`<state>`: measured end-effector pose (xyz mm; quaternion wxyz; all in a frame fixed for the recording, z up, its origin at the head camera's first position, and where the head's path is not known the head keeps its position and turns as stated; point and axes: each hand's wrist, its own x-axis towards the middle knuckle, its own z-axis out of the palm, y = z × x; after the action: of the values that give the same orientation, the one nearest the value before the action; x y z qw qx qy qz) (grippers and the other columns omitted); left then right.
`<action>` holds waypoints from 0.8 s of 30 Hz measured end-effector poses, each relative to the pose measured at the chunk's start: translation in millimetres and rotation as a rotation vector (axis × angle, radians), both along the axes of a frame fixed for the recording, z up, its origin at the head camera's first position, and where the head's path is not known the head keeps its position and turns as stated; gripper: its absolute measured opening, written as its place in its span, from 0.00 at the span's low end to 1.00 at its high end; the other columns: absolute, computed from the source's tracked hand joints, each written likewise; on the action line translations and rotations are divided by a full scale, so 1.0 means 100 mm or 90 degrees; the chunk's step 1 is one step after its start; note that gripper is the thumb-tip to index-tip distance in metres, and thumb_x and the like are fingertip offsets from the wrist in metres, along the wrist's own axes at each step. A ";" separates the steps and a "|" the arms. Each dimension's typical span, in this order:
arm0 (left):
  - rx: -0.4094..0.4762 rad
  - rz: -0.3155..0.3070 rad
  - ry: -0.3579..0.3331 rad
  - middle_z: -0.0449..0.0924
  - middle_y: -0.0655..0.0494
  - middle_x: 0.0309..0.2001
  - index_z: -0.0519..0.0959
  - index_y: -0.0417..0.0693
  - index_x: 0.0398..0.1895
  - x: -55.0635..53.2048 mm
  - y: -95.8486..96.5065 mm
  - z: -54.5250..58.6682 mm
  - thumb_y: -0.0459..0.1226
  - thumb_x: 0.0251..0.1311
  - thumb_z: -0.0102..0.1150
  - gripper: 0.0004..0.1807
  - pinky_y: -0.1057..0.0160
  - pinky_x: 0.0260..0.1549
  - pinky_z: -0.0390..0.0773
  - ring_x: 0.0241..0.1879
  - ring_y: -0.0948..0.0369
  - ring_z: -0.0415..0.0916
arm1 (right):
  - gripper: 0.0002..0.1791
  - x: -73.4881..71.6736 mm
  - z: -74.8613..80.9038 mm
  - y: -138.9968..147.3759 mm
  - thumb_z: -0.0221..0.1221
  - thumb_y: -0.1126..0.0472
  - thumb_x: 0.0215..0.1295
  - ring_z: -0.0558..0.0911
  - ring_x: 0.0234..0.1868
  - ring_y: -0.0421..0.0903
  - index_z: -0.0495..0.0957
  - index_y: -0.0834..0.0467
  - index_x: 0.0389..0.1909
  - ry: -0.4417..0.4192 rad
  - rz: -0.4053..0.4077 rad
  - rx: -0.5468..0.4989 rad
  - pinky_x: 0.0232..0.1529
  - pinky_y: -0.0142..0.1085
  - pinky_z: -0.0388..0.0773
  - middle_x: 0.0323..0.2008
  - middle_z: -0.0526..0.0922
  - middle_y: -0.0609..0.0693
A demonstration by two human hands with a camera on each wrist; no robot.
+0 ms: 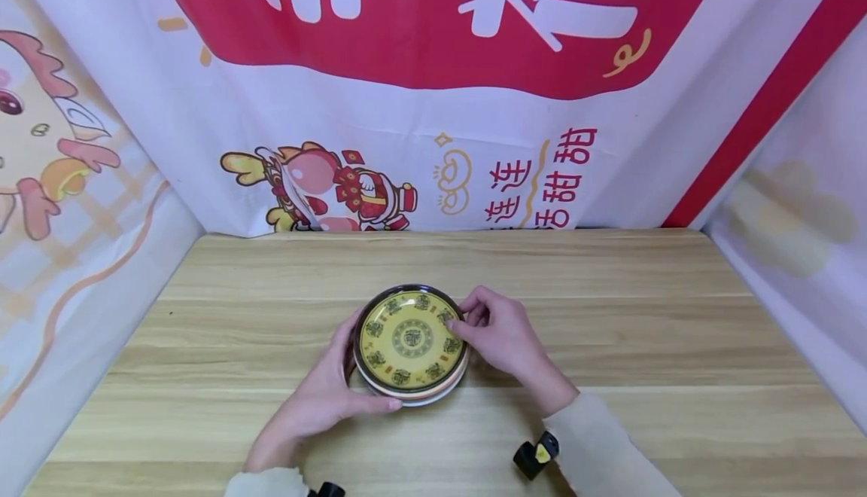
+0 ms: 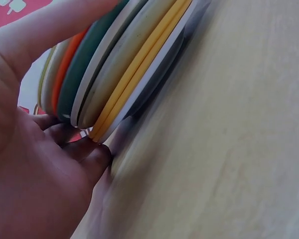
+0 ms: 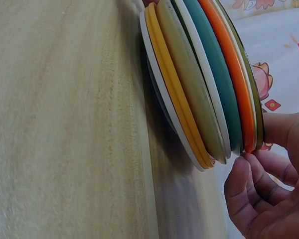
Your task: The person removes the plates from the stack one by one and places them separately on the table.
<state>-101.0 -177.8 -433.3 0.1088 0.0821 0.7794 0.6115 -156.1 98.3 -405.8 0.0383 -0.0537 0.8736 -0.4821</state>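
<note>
A stack of round plates (image 2: 109,64) stands on the table, topped by a yellow plate (image 1: 412,337) with a dark rim and ornamental print. Beneath it the rims show an orange plate (image 3: 234,69), a teal plate (image 3: 213,59), white and beige ones, two amber-yellow rims (image 3: 174,89) and a white one near the bottom. My left hand (image 1: 328,391) grips the stack from the left, thumb along its near side and fingers round the far left. On the right, my right hand (image 1: 504,335) pinches the top plate's edge, thumb on its face and fingertips under the upper rims.
The wood-grain table (image 1: 643,316) extends on all sides of the stack. A white and red printed cloth (image 1: 433,120) hangs behind it, with more cloth at the left and right. Black wrist devices (image 1: 535,455) sit at the sleeves.
</note>
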 end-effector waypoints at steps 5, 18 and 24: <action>-0.005 -0.005 0.009 0.52 0.54 0.87 0.48 0.65 0.88 -0.01 -0.01 -0.01 0.36 0.32 0.92 0.79 0.32 0.85 0.37 0.88 0.46 0.43 | 0.09 0.00 -0.01 -0.02 0.75 0.59 0.63 0.78 0.34 0.44 0.84 0.53 0.39 0.003 0.006 0.004 0.30 0.31 0.79 0.33 0.83 0.48; -0.026 -0.005 -0.013 0.53 0.54 0.87 0.51 0.65 0.87 -0.02 -0.04 0.01 0.38 0.32 0.93 0.77 0.33 0.86 0.38 0.88 0.45 0.44 | 0.09 0.01 0.00 -0.01 0.75 0.58 0.63 0.78 0.33 0.44 0.84 0.52 0.38 0.005 0.012 0.023 0.32 0.31 0.78 0.33 0.84 0.47; -0.016 -0.005 -0.017 0.54 0.53 0.87 0.51 0.64 0.87 -0.03 -0.05 0.00 0.37 0.32 0.92 0.77 0.35 0.86 0.41 0.87 0.44 0.47 | 0.08 0.01 0.00 -0.01 0.75 0.58 0.64 0.78 0.33 0.44 0.84 0.52 0.37 0.002 0.009 0.029 0.32 0.31 0.78 0.33 0.84 0.47</action>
<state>-103.6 -182.9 -433.3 0.1227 0.0756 0.7853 0.6021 -155.4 97.2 -405.5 0.0412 -0.0597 0.8841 -0.4616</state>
